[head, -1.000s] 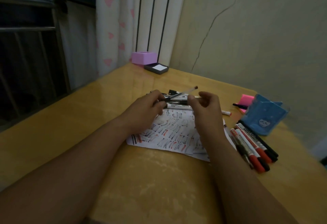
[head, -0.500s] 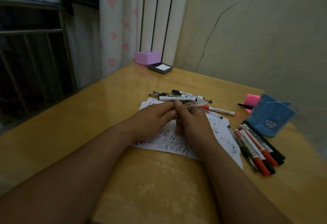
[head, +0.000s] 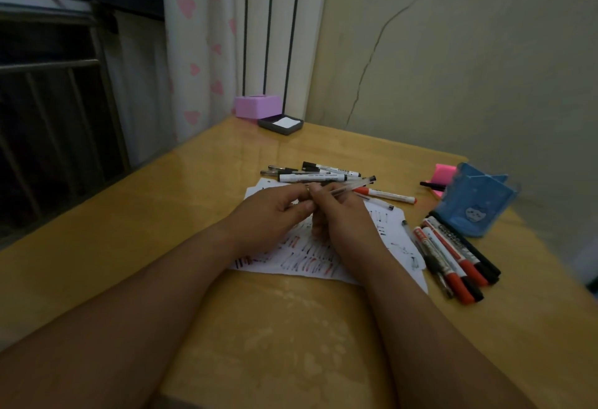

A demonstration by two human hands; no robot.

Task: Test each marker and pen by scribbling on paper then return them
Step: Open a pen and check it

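Observation:
A white paper (head: 398, 240) covered in red and black scribbles lies on the yellow table (head: 259, 327). Above it my right hand (head: 339, 214) holds a clear pen (head: 352, 186) whose black end points up and right. My left hand (head: 275, 211) pinches the pen's near end; the tip is hidden between the fingers. Several markers and pens (head: 317, 174) lie in a pile behind the paper. A red-capped marker (head: 385, 194) lies to the right of my hands. A row of red and black markers (head: 453, 256) lies beside the paper's right edge.
A blue pen holder (head: 479, 201) stands at the right, a pink pad (head: 443, 175) with a black pen behind it. A pink box (head: 257, 106) and a dark tray (head: 281, 124) with white paper sit at the far corner. The wall is close behind.
My hands came down from above the pen pile to just over the paper and drew together on the clear pen. The view shifted slightly left.

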